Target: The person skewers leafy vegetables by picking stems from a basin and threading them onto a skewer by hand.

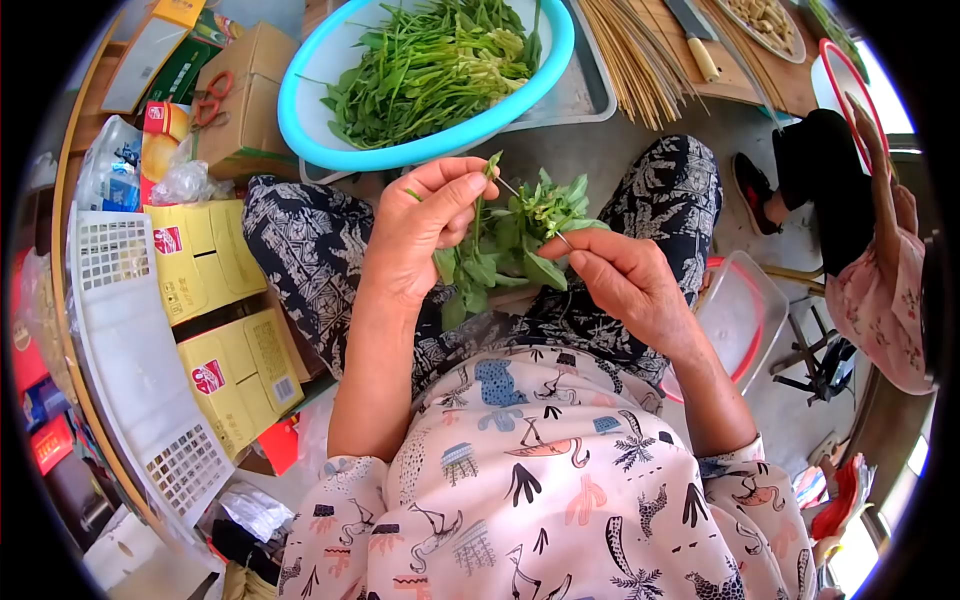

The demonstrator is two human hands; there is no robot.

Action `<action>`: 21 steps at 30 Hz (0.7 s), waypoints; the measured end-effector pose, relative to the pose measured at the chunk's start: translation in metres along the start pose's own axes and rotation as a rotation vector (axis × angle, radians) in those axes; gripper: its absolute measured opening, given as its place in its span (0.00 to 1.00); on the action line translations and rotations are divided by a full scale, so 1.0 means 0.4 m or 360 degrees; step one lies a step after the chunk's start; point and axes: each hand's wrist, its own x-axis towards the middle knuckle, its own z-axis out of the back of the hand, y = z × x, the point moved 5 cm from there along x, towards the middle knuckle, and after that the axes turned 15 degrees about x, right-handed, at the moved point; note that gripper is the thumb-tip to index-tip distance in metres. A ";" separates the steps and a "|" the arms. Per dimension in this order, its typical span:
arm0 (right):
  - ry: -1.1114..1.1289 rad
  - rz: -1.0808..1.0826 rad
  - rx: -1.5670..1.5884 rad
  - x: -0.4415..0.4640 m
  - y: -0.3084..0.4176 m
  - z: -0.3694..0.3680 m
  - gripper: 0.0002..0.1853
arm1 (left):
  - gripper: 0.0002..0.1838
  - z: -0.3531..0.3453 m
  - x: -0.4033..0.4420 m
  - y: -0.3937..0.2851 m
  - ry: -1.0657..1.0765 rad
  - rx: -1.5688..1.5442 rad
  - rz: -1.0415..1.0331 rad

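Observation:
My left hand is closed in a pinch on a sprig of leafy greens, close to the pointed end of a thin skewer. The skewer slants down to the right, and the fingers of my right hand are closed on its lower part. Between the two hands a bunch of green leaves is threaded on the skewer, its leaves hanging over my lap. Part of the skewer is hidden behind the leaves. Just beyond my hands sits a blue-rimmed basin heaped with loose leafy greens.
Bare skewers lie at the back beside a knife and a plate of pale pieces. Yellow boxes, a white basket and red-handled scissors are on the left. Another person's arm is at right, above a clear tub.

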 end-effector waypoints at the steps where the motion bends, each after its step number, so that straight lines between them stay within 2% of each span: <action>1: -0.0001 0.0003 0.0011 0.000 -0.001 0.001 0.11 | 0.12 0.000 0.000 0.000 -0.0007 0.0007 0.0006; 21: 0.0002 -0.0045 -0.0016 -0.001 0.007 -0.026 0.11 | 0.10 0.016 -0.020 -0.003 -0.0014 -0.0017 -0.0028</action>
